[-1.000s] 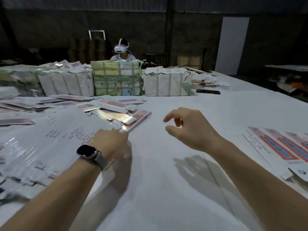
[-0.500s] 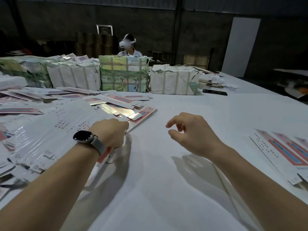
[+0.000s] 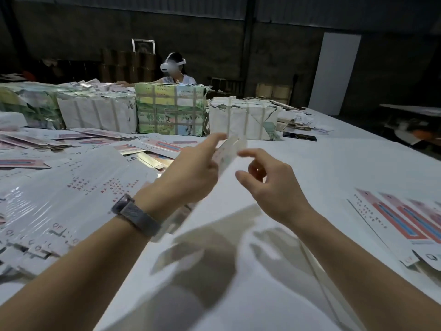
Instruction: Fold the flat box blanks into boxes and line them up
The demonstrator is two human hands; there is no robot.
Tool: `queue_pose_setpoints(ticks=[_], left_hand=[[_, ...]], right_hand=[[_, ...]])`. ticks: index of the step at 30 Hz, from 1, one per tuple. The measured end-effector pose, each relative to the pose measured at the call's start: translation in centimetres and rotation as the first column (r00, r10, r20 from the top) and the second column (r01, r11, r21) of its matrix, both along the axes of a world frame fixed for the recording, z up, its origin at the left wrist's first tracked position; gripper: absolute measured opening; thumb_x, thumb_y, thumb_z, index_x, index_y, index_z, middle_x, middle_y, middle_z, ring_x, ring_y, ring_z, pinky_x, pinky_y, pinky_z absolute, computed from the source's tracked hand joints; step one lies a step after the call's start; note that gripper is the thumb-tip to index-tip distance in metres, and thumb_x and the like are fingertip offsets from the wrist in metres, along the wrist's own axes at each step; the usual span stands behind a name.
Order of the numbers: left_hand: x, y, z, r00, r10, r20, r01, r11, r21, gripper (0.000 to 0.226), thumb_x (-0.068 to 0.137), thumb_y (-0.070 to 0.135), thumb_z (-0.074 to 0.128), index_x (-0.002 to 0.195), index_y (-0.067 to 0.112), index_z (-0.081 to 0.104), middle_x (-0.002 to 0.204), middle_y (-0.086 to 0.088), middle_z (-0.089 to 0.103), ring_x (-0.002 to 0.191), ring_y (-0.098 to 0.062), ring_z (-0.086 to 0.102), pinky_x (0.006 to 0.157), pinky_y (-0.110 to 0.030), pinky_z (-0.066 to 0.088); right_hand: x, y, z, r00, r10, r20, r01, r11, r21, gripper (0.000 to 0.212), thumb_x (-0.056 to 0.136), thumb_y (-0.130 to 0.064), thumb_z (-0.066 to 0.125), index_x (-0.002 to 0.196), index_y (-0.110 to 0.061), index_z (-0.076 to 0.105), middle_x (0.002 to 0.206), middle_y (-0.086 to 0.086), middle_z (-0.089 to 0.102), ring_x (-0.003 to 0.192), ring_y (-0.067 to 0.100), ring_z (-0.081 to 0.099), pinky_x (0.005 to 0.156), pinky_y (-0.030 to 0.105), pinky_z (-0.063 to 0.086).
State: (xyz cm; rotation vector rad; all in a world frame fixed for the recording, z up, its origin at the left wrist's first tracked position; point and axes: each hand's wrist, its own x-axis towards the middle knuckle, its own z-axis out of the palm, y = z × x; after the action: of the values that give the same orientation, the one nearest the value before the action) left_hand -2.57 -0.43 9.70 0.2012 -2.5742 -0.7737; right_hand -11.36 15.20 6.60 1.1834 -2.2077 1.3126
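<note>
My left hand (image 3: 191, 170) holds a flat white box blank (image 3: 230, 151) lifted above the white table (image 3: 310, 168), gripping it with thumb and fingers; the blank is blurred and runs down under my wrist. Just right of the blank, my right hand (image 3: 269, 182) hovers with fingers loosely curled and nothing in it, its fingertips close to the blank's edge. A fanned pile of white blanks (image 3: 71, 199) lies at the left. More blanks with red and blue print (image 3: 405, 220) lie in a row at the right edge.
Wrapped and strapped bundles (image 3: 169, 111) stand in a row across the back of the table, with loose blanks (image 3: 152, 149) scattered before them. A dark phone (image 3: 299, 137) lies right of the bundles. A person wearing a headset (image 3: 174, 68) sits behind them.
My left hand has picked a blank off the pile and lifted it up toward the middle. My right hand has risen a little and come closer to it.
</note>
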Motion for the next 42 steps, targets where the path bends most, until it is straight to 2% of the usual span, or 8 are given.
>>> queue_pose_setpoints(ticks=[6,12,19,23,27,30,37,42], left_hand=[[0.4,3.3,0.2,0.959,-0.107,-0.262,0.249,0.761,0.599,0.029,0.103,0.007,0.048,0.124,0.024,0.058,0.089,0.003,0.077,0.07,-0.013,0.074,0.053,-0.025,0.055],[0.3,4.4,-0.6,0.92,-0.141,-0.366,0.373,0.6,0.707,0.041,0.098,-0.001,0.044,0.119,0.031,0.06,0.091,0.003,0.076,0.062,-0.009,0.069,0.051,-0.025,0.053],[0.3,4.6,-0.7,0.821,-0.359,-0.444,0.564,0.385,0.731,0.038,0.099,0.02,0.057,0.132,0.038,0.059,0.128,-0.014,0.065,0.11,-0.028,0.067,0.092,-0.049,0.056],[0.0,5.0,-1.4,0.837,-0.368,-0.405,0.548,0.568,0.615,0.045,0.097,0.028,0.061,0.129,0.06,0.057,0.145,0.014,0.049,0.125,-0.015,0.061,0.101,-0.044,0.052],[-0.3,4.5,-2.2,0.839,-0.196,-0.508,0.44,0.794,0.419,0.066,0.095,0.01,0.069,0.138,0.053,0.046,0.132,0.003,0.049,0.1,-0.018,0.066,0.079,-0.023,0.058],[-0.4,4.1,-2.5,0.806,-0.216,-0.551,0.493,0.761,0.422,0.08,0.088,0.009,0.076,0.143,0.051,0.035,0.125,-0.001,0.061,0.096,-0.02,0.071,0.075,-0.028,0.06],[-0.8,4.1,-3.1,0.814,-0.194,-0.547,0.507,0.696,0.509,0.088,0.091,-0.001,0.069,0.152,0.043,0.024,0.114,0.011,0.069,0.105,-0.013,0.072,0.074,-0.026,0.06],[-0.9,4.2,-3.0,0.824,-0.232,-0.517,0.489,0.753,0.441,0.058,0.087,-0.009,0.052,0.13,0.03,0.057,0.1,0.013,0.075,0.09,-0.009,0.073,0.072,-0.022,0.057]], right_hand=[[0.4,0.4,1.5,1.0,0.01,0.014,-0.007,0.973,-0.23,0.045,0.092,-0.02,0.067,0.135,-0.029,0.054,0.075,-0.003,0.054,0.066,0.009,0.052,0.062,0.021,0.051],[0.6,0.7,2.2,0.973,-0.158,-0.167,0.114,0.963,-0.246,0.047,0.088,-0.028,0.066,0.133,-0.018,0.058,0.081,-0.012,0.047,0.07,0.007,0.047,0.062,0.019,0.044],[1.5,0.5,2.9,1.0,-0.021,-0.008,0.017,0.949,-0.316,0.039,0.095,-0.043,0.045,0.134,-0.043,0.047,0.116,-0.016,0.054,0.1,-0.004,0.055,0.082,0.019,0.048],[2.1,0.5,3.1,0.972,0.189,0.142,-0.124,0.918,-0.377,0.038,0.094,-0.056,0.034,0.132,-0.059,0.036,0.139,-0.021,0.049,0.123,0.0,0.054,0.095,0.023,0.05],[2.0,0.5,2.8,0.975,0.207,0.079,-0.159,0.904,-0.398,0.051,0.102,-0.023,0.046,0.144,-0.047,0.031,0.118,-0.022,0.062,0.105,0.008,0.066,0.072,0.024,0.059],[1.6,0.7,2.4,0.995,0.093,-0.041,-0.101,0.942,-0.319,0.055,0.1,-0.019,0.047,0.142,-0.05,0.032,0.112,-0.041,0.054,0.098,0.001,0.066,0.067,0.02,0.058],[1.0,0.6,2.4,0.991,-0.12,-0.053,0.108,0.978,-0.18,0.033,0.096,-0.037,0.06,0.128,-0.031,0.061,0.113,-0.003,0.044,0.104,-0.004,0.051,0.08,0.01,0.05],[1.1,0.9,2.8,0.966,-0.247,-0.076,0.233,0.958,-0.166,0.031,0.086,-0.056,0.065,0.106,-0.031,0.067,0.112,-0.003,0.037,0.11,0.015,0.036,0.092,0.014,0.035]])
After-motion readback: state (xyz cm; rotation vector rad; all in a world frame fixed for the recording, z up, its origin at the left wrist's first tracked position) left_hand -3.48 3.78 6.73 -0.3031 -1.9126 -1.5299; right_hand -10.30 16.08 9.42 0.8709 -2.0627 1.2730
